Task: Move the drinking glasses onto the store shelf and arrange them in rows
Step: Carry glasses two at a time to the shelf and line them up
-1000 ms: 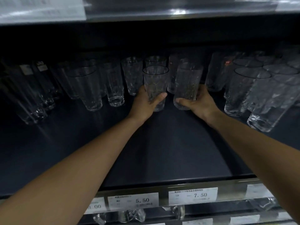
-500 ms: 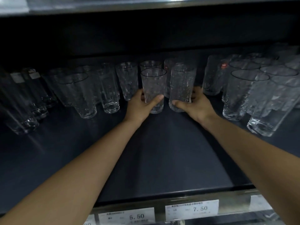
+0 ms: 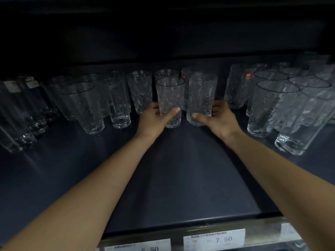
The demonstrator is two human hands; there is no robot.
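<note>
Both hands reach deep over the dark shelf (image 3: 181, 178), far behind the 7.50 price label (image 3: 213, 239) on its front rail. The left hand (image 3: 154, 122) grips the left tumbler (image 3: 170, 95) low down, thumb across its front and fingers curled round its back. This textured glass stands upright, behind and a little left of the label. The right hand (image 3: 219, 122) holds the right tumbler (image 3: 202, 91) the same way, straight behind the label. The two tumblers stand just beside each other with a narrow gap between them. Whether their bases rest on the shelf I cannot tell. Rows of stocked glasses (image 3: 272, 105) stand behind and to the right of the label, and other glasses (image 3: 87, 105) stand far to its left.
</note>
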